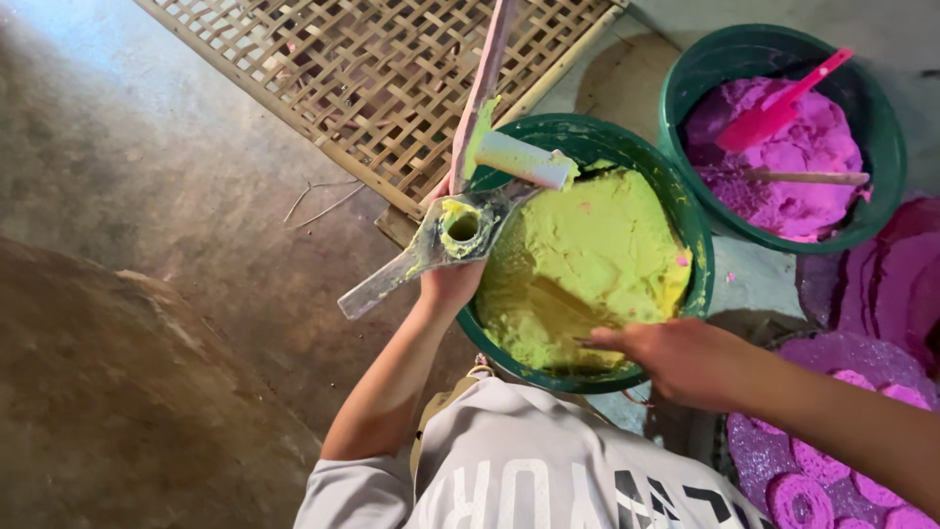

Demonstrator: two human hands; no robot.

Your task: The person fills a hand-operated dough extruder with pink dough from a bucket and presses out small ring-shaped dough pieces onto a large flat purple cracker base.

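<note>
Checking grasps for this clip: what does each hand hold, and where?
The left hand grips the paste-smeared metal press with a round cup from beneath the cup. The right hand pinches a thin stick at its end, over the yellow-green dough.

The left hand is up, forearm rising from the bent elbow, fingers curled shut in a grip, wrist straight. The right hand comes in from the right, forearm stretched across, palm down, fingers pointing left and pinched together at the tips.
</note>
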